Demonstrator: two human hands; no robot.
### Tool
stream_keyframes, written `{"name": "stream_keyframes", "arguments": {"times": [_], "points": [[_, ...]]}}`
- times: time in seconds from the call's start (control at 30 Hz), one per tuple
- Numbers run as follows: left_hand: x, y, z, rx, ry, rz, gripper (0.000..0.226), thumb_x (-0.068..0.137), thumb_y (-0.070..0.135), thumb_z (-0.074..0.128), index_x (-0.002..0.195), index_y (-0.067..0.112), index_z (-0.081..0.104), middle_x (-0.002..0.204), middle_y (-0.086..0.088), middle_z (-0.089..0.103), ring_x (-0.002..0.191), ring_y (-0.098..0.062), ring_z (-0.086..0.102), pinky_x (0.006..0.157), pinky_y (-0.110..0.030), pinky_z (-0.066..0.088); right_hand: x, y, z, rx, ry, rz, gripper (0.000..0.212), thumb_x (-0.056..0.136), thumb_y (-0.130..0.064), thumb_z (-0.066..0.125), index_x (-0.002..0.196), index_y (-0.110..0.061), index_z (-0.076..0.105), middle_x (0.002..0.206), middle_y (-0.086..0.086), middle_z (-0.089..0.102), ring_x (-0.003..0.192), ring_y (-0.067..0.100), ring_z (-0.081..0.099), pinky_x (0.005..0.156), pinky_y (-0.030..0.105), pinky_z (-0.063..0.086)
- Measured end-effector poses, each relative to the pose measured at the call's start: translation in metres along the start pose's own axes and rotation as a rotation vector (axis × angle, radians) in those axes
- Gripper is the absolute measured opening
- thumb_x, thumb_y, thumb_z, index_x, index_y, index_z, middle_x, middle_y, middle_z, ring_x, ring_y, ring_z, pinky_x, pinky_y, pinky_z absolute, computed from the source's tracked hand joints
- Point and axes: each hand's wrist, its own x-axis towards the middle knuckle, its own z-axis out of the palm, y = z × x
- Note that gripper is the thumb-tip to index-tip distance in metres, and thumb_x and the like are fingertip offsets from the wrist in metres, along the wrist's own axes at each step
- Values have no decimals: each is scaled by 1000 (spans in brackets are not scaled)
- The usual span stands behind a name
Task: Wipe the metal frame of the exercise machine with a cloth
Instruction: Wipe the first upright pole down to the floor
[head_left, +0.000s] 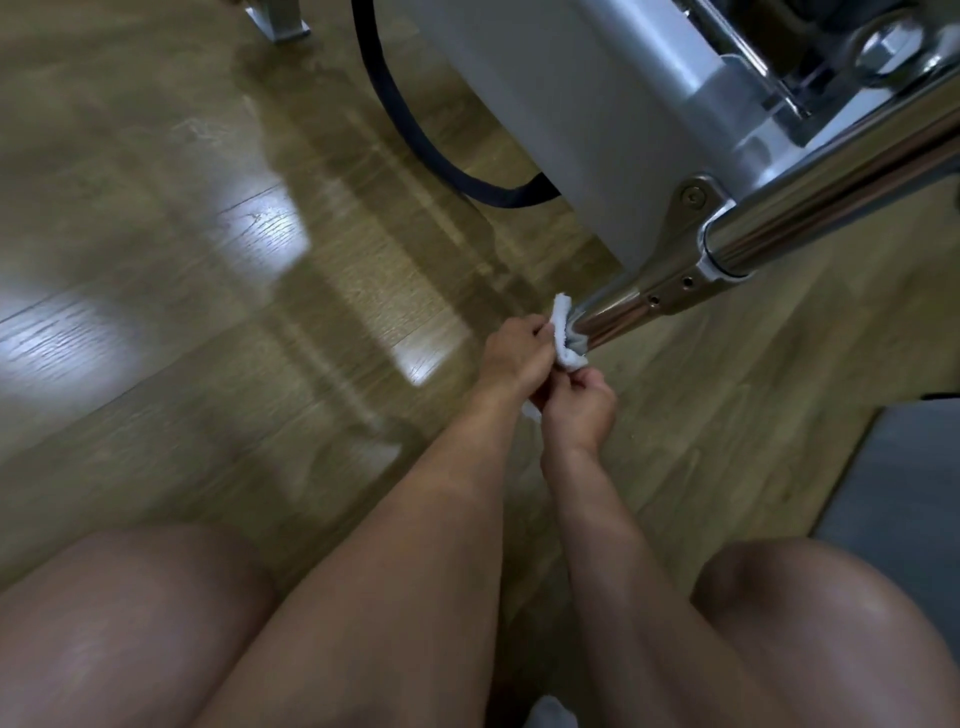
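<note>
The wooden floor (208, 312) fills most of the view. The grey body of the exercise machine (571, 104) occupies the upper right, and a black cable (415, 140) loops down beside it. From the right edge the machine's chromed metal frame (831, 197) runs down towards the centre, through a bracket joint, into a thinner sloping tube.

Just right of centre, the small white cloth (562, 332) is wrapped round the low end of that tube. The left hand (514, 353) pinches the cloth's upper side. The right hand (576, 400), just below it, has its fingers curled on the lower end.

The wiping step seems to be under way at the bottom of the tube. The next move probably calls for keeping the cloth taut round the chrome and drawing it up towards the bracket, working round its screws and edges.
</note>
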Motion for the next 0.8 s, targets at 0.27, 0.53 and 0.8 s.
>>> {"name": "stream_keyframes", "arguments": {"times": [0.27, 0.53, 0.8], "points": [[-13, 1, 11, -16, 17, 10, 37, 98, 38, 39, 117, 28, 69, 111, 0, 73, 107, -22, 65, 99, -40, 49, 0, 0, -6, 70, -21, 10, 26, 91, -2, 57, 80, -26, 64, 92, 13, 73, 90, 30, 71, 84, 48, 58], [-20, -4, 10, -62, 128, -119, 26, 94, 23, 57, 98, 5, 75, 95, -19, 73, 92, -33, 70, 83, -40, 57, 14, -7, -27, 70, 30, 49, 18, 95, -5, 57, 82, -18, 60, 83, 13, 69, 70, 23, 68, 68, 35, 61], [-27, -18, 24, -78, 138, -64, 20, 94, 15, 58, 92, 3, 74, 80, -11, 70, 75, -27, 66, 61, -26, 40, 18, 0, -13, 148, 29, 119, 23, 92, -3, 54, 86, -23, 63, 96, 15, 72, 86, 27, 71, 77, 39, 60]]}}
